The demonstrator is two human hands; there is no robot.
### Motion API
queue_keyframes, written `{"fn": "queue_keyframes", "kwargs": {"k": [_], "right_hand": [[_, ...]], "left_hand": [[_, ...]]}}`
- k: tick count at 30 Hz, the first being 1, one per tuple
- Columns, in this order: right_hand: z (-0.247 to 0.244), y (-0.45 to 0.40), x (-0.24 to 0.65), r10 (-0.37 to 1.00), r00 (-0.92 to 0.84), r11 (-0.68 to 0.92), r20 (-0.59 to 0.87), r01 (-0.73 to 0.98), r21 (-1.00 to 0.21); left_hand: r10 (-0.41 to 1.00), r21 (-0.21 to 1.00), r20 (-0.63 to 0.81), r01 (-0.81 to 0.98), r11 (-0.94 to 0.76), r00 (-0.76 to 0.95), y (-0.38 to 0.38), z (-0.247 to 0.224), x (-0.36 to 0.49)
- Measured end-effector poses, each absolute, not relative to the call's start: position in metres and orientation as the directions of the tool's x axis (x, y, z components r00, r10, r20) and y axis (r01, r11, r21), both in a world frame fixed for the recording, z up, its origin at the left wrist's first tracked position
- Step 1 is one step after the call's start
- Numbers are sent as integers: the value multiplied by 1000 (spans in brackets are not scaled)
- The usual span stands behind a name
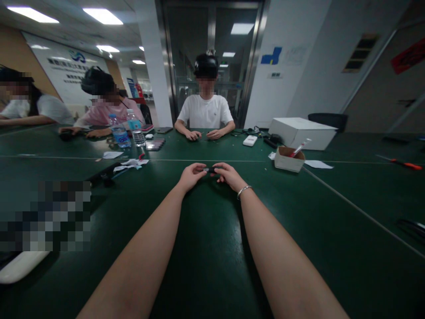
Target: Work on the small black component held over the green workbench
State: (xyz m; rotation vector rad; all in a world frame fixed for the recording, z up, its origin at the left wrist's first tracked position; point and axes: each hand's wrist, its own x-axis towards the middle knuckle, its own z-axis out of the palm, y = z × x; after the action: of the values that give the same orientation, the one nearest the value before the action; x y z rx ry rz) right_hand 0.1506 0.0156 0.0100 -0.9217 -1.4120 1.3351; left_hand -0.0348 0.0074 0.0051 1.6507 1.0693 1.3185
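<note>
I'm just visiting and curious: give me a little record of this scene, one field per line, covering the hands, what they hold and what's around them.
left hand: fingertips on one end of a small dark object
right hand: fingertips on its other end
right wrist: silver bracelet
surface: green table
beyond, left: two plastic bottles, upright
beyond, right: small open carton holding a tube; white box behind
opposite: seated person in a white shirt
unclear: what the dark object is

No text is legible. Characters on the wall sign (pixel 75 70) and print on the bottle labels (pixel 121 137) are too blurred to read.
</note>
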Motion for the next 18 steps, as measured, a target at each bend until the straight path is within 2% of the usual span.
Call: {"fn": "queue_keyframes", "kwargs": {"k": [12,18], "right_hand": [[11,15,150,956,-255,128,143,-75,-989],[11,14,149,954,-259,136,148,-64,-989]], "left_hand": [[949,942,289,142,-305,125,7,5,-33],[957,927,276,237,-290,89,9,3,-33]]}}
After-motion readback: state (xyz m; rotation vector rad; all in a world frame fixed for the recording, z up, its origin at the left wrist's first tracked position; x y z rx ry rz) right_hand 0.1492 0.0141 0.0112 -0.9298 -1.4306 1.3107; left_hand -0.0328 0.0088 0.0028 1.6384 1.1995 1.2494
